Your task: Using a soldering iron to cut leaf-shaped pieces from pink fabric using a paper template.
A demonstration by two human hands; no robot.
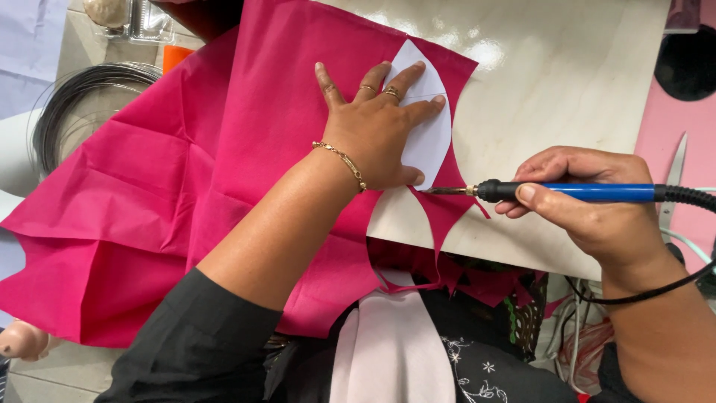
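Note:
My left hand lies flat, fingers spread, pressing a white leaf-shaped paper template onto folded pink fabric. My right hand holds a blue-handled hot cutting pen like a pencil. Its metal tip touches the fabric at the template's lower point, just below my left thumb. A curved notch has been cut out of the fabric edge beside the tip. Both the fabric and the template rest on a pale wooden board.
A coil of dark wire lies at the far left. Scissors rest on a pink surface right of the board. The pen's black cord runs over my right wrist. Pink fabric scraps hang below the board's near edge.

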